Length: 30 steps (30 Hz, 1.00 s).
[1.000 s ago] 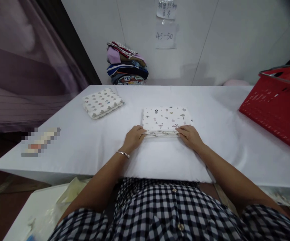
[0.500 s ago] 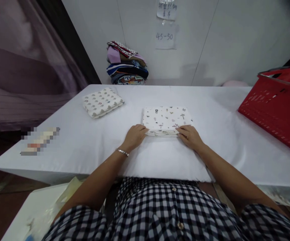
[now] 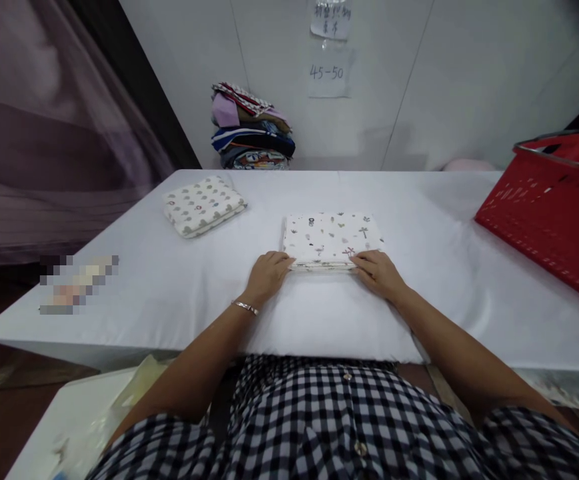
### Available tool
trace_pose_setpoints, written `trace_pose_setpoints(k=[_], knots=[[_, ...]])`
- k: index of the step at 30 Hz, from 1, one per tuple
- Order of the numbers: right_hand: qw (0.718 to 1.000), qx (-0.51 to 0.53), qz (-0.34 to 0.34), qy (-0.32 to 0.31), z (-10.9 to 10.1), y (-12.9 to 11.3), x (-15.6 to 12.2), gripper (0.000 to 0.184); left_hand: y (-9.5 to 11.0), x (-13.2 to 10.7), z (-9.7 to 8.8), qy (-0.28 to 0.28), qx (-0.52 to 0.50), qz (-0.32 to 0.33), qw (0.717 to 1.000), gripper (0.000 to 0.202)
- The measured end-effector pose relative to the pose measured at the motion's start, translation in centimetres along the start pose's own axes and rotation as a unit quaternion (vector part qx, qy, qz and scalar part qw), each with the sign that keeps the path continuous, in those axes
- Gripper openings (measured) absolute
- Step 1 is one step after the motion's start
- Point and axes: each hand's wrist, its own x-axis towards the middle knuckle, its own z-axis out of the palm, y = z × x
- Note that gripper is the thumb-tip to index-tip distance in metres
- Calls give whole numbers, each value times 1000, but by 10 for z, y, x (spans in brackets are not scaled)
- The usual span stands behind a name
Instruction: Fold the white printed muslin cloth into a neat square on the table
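Note:
A white folded cloth with small palm-tree and leaf prints lies flat on the white-covered table, its layered folds facing me. My left hand grips its near left corner, fingers closed on the edge. At the near right corner, my right hand pinches the folds, with fingertips resting on the top layer. A second folded cloth, white with grey tree-like prints, lies farther back on the left, apart from both hands.
A red plastic basket with a metal handle stands at the right. Several folded fabrics form a stack against the back wall. A blurred-out item lies at the table's left edge. Below left is a white surface with plastic bags.
Both hands keep hold of the palm-print cloth's near corners, with hardly any movement. The view has shifted very slightly.

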Motion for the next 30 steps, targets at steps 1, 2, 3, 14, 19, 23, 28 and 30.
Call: trace_pose_setpoints(k=[1, 2, 3, 14, 19, 23, 28, 30], knots=[[1000, -2, 3, -2, 0, -1, 0, 29, 2, 0, -3, -1, 0, -2, 1000, 30], [1000, -4, 7, -3, 0, -1, 0, 29, 5, -1, -6, -1, 0, -5, 1000, 30], [1000, -7, 10, -5, 0, -2, 1, 28, 9, 0, -9, -1, -1, -7, 1000, 30], [1000, -20, 15, -6, -3, -2, -3, 28, 44, 21, 26, -33, 11, 76, 996, 50], [999, -23, 35, 6, -19, 10, -24, 30, 23, 8, 35, -26, 3, 78, 997, 53], [999, -16, 46, 1, -19, 20, -39, 32, 14, -5, 23, -14, 11, 60, 998, 49], [996, 31, 73, 37, -16, 21, -31, 29, 11, -15, 13, -9, 12, 33, 999, 43], [995, 30, 84, 40, -18, 18, -20, 28, 13, -14, 12, -1, -1, 26, 1000, 37]])
